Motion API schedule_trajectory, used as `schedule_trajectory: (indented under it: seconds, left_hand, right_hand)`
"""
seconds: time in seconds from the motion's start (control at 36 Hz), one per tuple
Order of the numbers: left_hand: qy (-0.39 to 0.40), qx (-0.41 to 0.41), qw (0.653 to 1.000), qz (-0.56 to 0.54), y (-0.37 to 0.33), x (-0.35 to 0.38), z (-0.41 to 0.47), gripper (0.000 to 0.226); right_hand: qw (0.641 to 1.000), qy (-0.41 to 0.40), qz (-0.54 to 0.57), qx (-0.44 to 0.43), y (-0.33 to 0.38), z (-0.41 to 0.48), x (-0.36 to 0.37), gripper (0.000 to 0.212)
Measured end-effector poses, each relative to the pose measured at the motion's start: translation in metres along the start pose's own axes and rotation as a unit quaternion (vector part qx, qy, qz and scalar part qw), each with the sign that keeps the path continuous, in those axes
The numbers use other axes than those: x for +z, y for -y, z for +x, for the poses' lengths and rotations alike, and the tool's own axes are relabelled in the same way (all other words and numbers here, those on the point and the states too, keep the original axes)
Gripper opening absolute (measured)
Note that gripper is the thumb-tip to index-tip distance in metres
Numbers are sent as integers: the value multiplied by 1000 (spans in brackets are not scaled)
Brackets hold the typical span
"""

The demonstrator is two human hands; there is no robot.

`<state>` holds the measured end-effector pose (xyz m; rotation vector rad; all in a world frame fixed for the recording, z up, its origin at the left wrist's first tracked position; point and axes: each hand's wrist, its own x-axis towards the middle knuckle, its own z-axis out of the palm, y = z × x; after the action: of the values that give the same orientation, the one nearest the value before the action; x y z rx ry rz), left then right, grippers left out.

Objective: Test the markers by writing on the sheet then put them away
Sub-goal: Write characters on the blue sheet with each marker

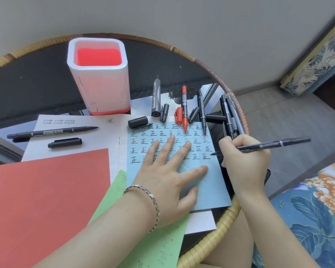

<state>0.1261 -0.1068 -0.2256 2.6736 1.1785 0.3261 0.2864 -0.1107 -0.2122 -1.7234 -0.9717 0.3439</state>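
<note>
Testing step in hand: left hand [168, 171] flat, fingers straight, on the sheet [211, 182]; right hand [244, 161] grips a marker [275, 145], tip at the sheet's right side; next move likely needs capping, then stowing.

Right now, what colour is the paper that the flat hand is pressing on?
The sheet under the left hand is light blue; the head view shows it.

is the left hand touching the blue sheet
Touching. The head view shows the left hand lying flat on the blue sheet, fingers spread over the written rows with no gap.
</note>
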Motion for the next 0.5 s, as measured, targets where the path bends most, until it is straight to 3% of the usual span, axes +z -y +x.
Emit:
schedule_trajectory:
  seconds: [0.11,0.19,0.33,0.39,0.42,0.47,0.5]
  left_hand:
    - [1,-1,1000,-6,0,0,0,41]
    - [5,-3,1000,-9,0,0,0,41]
    - [-1,-3,1000,-23,0,0,0,39]
    - [6,1,1000,-23,2,0,1,38]
    - [8,4,1000,-28,2,-1,1,38]
    - [35,6,998,-42,2,-8,2,43]
    - [36,11,998,-41,4,-9,3,51]
  right_hand:
    - [997,-34,65,-2,3,0,-3,33]
    - [995,-9,94,-19,6,0,-4,30]
    - [989,137,26,-57,17,16,-11,4]
    - [979,186,-11,-77,25,27,-10,26]
    - [976,198,-26,-90,29,32,-8,25]
    - [968,202,-70,-135,39,41,-2,5]
    - [960,200,-98,-169,43,45,2,7]
